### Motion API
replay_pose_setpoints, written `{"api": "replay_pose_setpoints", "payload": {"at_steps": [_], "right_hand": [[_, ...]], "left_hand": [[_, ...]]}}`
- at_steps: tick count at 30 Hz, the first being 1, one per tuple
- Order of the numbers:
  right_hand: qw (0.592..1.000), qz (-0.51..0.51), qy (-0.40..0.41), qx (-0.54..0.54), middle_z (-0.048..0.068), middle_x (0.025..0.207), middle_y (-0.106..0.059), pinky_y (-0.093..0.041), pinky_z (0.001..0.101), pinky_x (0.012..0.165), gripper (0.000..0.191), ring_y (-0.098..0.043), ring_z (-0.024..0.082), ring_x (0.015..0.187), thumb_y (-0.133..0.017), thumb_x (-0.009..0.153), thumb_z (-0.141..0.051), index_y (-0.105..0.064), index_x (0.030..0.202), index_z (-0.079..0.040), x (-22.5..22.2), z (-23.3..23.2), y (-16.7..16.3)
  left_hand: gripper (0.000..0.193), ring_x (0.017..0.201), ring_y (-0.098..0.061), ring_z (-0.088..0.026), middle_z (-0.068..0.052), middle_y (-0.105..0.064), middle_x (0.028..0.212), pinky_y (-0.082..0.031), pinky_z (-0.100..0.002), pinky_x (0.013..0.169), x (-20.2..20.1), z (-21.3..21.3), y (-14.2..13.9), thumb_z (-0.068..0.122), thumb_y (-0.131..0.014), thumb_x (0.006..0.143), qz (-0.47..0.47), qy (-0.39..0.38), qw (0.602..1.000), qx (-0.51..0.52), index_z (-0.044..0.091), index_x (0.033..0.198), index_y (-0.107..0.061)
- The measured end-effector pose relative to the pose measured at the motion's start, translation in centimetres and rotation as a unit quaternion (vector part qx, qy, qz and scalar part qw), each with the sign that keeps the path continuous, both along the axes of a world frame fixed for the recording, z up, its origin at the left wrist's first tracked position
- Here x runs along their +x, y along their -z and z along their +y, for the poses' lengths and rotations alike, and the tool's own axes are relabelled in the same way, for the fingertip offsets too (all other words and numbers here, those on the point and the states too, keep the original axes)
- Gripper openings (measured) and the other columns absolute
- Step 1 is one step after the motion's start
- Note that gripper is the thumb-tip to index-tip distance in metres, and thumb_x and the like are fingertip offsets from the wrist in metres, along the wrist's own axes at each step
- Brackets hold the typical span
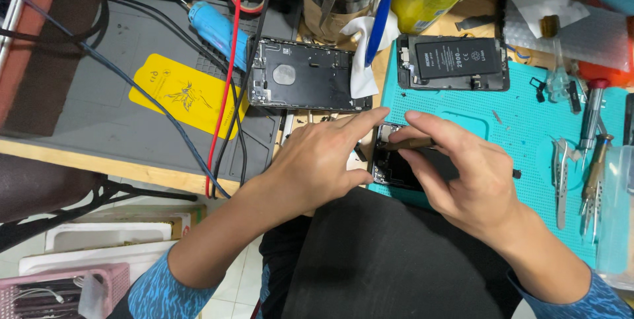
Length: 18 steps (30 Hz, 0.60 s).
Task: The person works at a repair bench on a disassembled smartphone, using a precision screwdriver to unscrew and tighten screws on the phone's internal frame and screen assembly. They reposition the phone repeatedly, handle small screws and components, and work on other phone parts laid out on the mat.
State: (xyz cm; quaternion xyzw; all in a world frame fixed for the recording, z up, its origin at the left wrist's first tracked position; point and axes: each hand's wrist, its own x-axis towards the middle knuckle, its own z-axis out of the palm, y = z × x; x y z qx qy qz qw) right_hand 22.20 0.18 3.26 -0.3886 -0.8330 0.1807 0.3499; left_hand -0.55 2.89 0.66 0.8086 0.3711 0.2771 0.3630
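An opened black phone (395, 168) lies at the near edge of a teal work mat (528, 111). My left hand (317, 164) rests on its left side, with forefinger and thumb pinching the frame. My right hand (465, 174) grips a thin brown-handled tool (406, 143) whose tip points left into the phone's upper part. Both hands hide much of the phone.
A bare phone housing (307, 76) lies behind on a grey mat (99, 107). A second opened phone with its battery (456, 61) sits at the teal mat's far edge. Tweezers (561, 174) and screwdrivers (591, 117) lie at right. Red and black cables (228, 94) cross the grey mat.
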Motion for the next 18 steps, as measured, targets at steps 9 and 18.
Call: {"api": "replay_pose_setpoints", "payload": {"at_steps": [9, 18], "right_hand": [[1.0, -0.012, 0.007, 0.01, 0.015, 0.112, -0.074, -0.062, 0.0328, 0.09, 0.056, -0.077, 0.024, 0.104, -0.076, 0.089, 0.008, -0.051, 0.138, -0.001, 0.4, -1.5, 0.0], [0.999, -0.042, 0.008, 0.019, 0.013, 0.107, -0.075, -0.06, 0.0342, 0.084, 0.057, -0.076, 0.027, 0.097, -0.078, 0.086, 0.005, -0.054, 0.137, -0.001, 0.2, -2.3, -0.6]], "left_hand": [[0.084, 0.102, -0.069, -0.042, -0.024, -0.069, 0.12, -0.055, -0.047, 0.086, 0.5, -1.4, -0.1, 0.018, -0.083, 0.072, 0.007, -0.001, 1.0, 0.0, 0.003, 0.147, -0.047], [0.082, 0.1, -0.069, -0.043, -0.023, -0.071, 0.114, -0.054, -0.048, 0.085, 0.5, -2.5, -0.2, 0.017, -0.082, 0.073, 0.004, -0.001, 1.0, 0.004, 0.002, 0.146, -0.047]]}}
